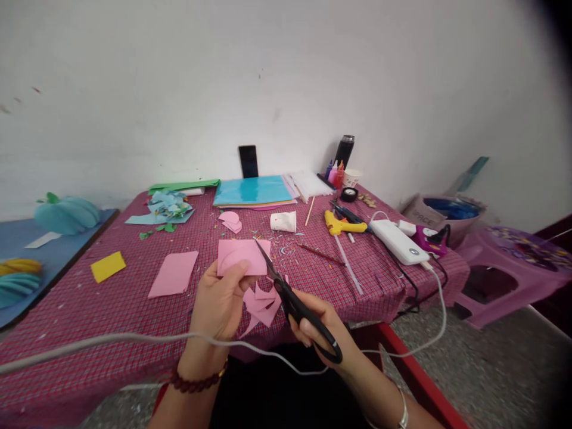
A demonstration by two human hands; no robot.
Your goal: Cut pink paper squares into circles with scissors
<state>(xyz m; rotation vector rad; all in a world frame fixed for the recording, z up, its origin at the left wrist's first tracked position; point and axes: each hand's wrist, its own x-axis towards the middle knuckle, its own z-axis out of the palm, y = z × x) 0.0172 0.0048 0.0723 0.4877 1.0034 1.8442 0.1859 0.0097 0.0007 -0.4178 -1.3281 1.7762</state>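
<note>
1. Clearly, from my remote seat, the checked surface [134,304] is the largest thing on the feed; it spreads under and around the pink paper [243,250] that is being worked, its near middle left to the hands.
2. Beyond the pink paper, toward the wall, I see a stack of coloured sheets [252,190], set back, I judge, so it stays within reach without crowding the cutting.
3. Left of the pink paper, I see the left hand [220,301] close in on its lower edge: thumb pressed flat on top, fingers folded behind, a pinch that I'd say steadies the sheet against the blades.
4. Right of the pink paper, I find the right hand [328,316] curled around the handles of black scissors [294,302]. One blade lies over the paper's right part; how far the blades are spread, I can't tell.
5. Farther left of the pink paper lies a loose pink sheet [174,274], probably parked as stock.
6. Just beyond the pink paper, I spot rounded pink pieces [230,220], seemingly set aside; nearer the body than it are curved pink scraps [263,310], likely offcuts dropped beneath the blades.
</note>
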